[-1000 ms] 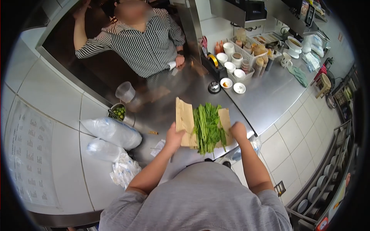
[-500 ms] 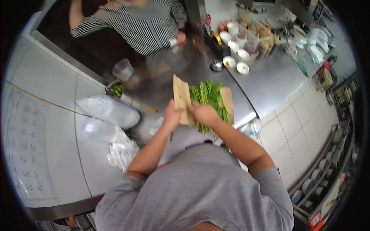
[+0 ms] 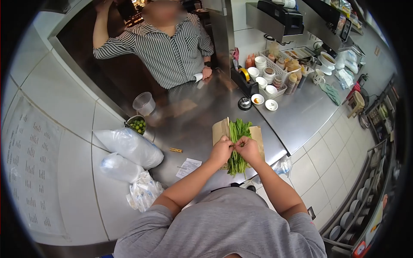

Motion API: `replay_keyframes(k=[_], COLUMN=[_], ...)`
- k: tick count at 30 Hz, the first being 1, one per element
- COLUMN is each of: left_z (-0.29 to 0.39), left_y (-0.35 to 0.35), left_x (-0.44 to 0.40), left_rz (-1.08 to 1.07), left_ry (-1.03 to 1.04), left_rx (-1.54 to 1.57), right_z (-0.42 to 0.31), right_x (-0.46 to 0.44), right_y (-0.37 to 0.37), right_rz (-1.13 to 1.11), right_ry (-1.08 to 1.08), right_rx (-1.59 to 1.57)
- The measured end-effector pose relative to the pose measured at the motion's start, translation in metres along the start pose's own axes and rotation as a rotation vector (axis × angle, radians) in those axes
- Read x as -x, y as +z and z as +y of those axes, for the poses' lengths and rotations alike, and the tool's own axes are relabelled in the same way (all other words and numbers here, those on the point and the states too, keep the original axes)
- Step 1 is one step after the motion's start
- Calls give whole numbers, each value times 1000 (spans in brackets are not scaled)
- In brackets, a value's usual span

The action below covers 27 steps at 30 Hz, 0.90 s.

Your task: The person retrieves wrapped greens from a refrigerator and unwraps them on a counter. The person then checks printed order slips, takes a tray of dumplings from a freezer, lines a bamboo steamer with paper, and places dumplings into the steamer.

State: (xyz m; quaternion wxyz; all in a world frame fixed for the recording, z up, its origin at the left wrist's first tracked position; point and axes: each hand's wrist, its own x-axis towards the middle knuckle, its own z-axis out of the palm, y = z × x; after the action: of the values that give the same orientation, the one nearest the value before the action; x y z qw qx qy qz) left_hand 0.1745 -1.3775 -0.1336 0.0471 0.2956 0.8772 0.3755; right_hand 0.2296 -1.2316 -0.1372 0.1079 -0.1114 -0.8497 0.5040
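Left hand: on the greens, fingers bent in.
Right hand: just beside it, fingers bent in too.
Grip: cannot tell how tight, or on what bit.
Greens: under both hands, on the paper.
Paper: brown, near the tabletop edge.
Bell: past the greens, beside two bowls.
Person: across the tabletop, in stripes, one arm up.

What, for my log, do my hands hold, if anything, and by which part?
Cannot tell: left hand and right hand meet midway along the greens, hiding any grip.
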Motion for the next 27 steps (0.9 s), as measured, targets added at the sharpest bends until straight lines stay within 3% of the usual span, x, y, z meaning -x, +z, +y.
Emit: replay_keyframes(k=[1,4,6,9,11,12,14,17,18,24,27], left_z=[-3,-8,-11,-18,-32,-37,-26,-1,10,59,80], left_y=[4,10,11,14,21,26,19,3,-5,-36,-19], left_x=[-1,-3,-5,-8,-11,-10,-10,1,-1,5,2], left_rz=[-16,-52,-105,-81,-84,-80,-107,-122,-76,-108,-94], left_ry=[50,134,195,224,217,197,163,124,139,152,181], left_rx=[-40,-103,-240,-185,-157,-130,-105,-55,-24,-26,8], right_z=[1,-10,-16,-18,-24,-29,-42,-50,-57,35,95], right_x=[2,10,15,17,14,13,12,39,58,199,296], right_y=[-3,-10,-10,-6,-10,-17,-36,-72,-89,-138,-132], right_rz=[15,-43,-113,-94,154,160,242,294,340,601,771], right_ry=[4,-214,-127,-217,-34,-27,38,55,142,571,712], right_rx=[7,652,668,601,-22,-17,-459,-575,-407,-485,-399])
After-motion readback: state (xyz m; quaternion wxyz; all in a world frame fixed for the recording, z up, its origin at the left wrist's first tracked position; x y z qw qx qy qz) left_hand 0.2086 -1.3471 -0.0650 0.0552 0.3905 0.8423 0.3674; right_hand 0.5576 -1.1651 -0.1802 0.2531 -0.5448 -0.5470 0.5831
